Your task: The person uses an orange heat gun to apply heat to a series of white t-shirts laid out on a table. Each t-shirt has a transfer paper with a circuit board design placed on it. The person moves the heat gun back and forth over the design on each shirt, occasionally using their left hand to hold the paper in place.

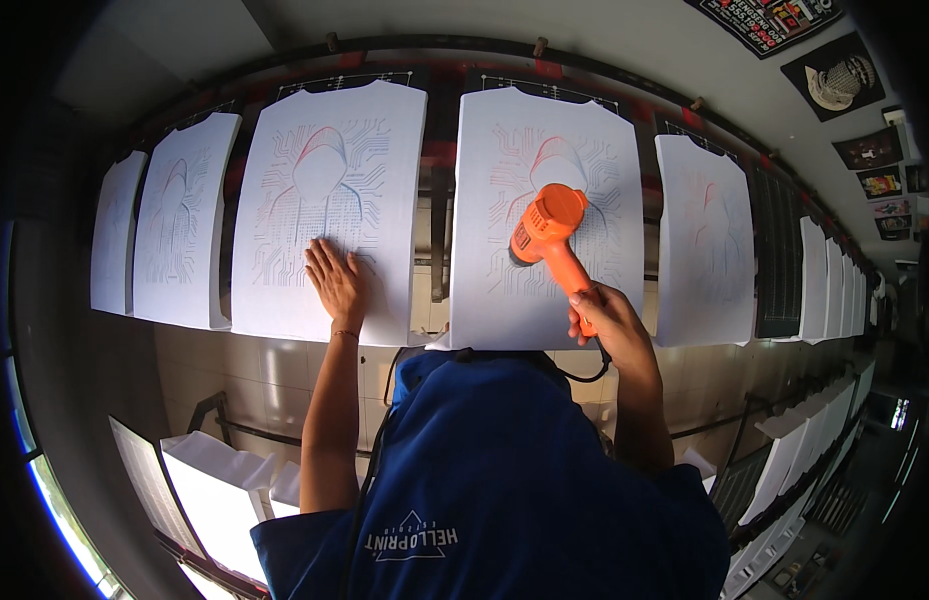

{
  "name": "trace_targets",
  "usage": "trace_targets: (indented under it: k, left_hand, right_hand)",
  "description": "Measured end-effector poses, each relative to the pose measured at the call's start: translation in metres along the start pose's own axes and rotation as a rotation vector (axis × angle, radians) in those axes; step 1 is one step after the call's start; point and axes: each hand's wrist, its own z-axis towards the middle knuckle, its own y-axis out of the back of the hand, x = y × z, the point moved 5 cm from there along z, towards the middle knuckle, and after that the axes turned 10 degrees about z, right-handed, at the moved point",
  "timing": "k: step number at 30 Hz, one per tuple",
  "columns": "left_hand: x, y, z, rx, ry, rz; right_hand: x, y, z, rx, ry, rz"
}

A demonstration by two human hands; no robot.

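While the right hand (597,305) is closed around the handle of an orange heat gun (547,228), its nozzle points down at the printed hooded figure on a white shirt (545,215) stretched flat over a board, likely so the hot air falls straight on the print. Just to the left, the left hand (335,280) lies spread, palm down and fingers apart, on the lower part of the neighbouring white shirt (330,205), which carries the same line drawing; it grips nothing, and seems to be feeling or steadying the cloth. Both shirts sit side by side in a long curved row of boards, with more printed shirts (705,240) running off to either side. A dark cord (585,375) hangs from the gun toward the person's blue top (505,480)
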Motion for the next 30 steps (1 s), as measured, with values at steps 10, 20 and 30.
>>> trace_targets:
  k: [10, 20, 30]
  left_hand:
    - [-0.062, 0.023, -0.056, 0.059, -0.101, -0.042]
    - [0.018, 0.002, -0.032, 0.007, 0.269, 0.027]
    - [-0.025, 0.008, -0.045, 0.009, 0.184, -0.016]
  right_hand:
    - [-0.001, 0.004, 0.023, 0.169, -0.063, 0.041]
    - [0.021, 0.012, 0.053, 0.284, -0.030, -0.080]
    - [0.042, 0.039, 0.091, 0.187, 0.073, -0.042]
